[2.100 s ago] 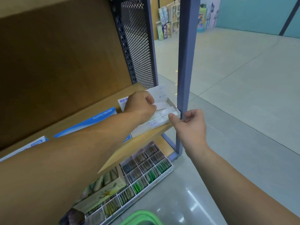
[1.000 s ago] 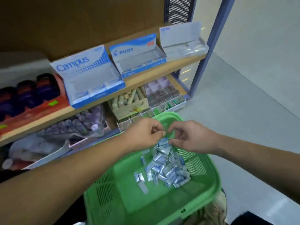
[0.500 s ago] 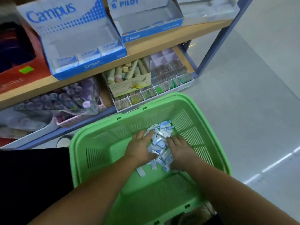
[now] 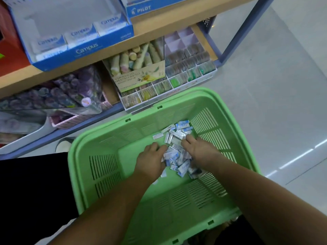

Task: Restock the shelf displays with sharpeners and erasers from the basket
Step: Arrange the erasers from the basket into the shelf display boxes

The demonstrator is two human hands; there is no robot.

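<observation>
Both hands down inside green basket (image 4: 99, 144), palms down on the pile of small wrapped erasers (image 4: 177, 152). Left hand (image 4: 150, 160) at pile's left edge, fingers curled inward against the packets; grip cannot tell, fingertips hidden among wrappers. Right hand (image 4: 200, 150) on pile's right side, fingers bent down into the packets; cannot tell if anything pinched. Pile between the two hands, spilling toward basket's far right corner, a few loose packets just beyond the fingers. Packets white and blue, print blurred, unreadable. Sharpeners not distinguishable in the pile.

Basket on the floor (image 4: 265, 103) in front of the shelf unit, slatted walls, rest of the bottom bare. Dark trouser leg (image 4: 31, 188) at left of basket, shoe tip (image 4: 64, 143) near basket's far left corner.

Wooden shelf (image 4: 159, 29) above: blue Campus display box (image 4: 79, 50) with a front row of white Campus packs, mostly hollow behind. Blue PILOT box (image 4: 141, 9) just right of it, cut off by frame top. Red box (image 4: 10, 41) at far left.

Lower shelf: purple-toned bagged goods (image 4: 58, 92) at left, carton of pastel stick items (image 4: 138, 68) in middle, white divided tray (image 4: 185, 68) at right with small coloured items in near cells, far cells bare. Blue-grey upright post (image 4: 244, 29) at shelf's right end.
</observation>
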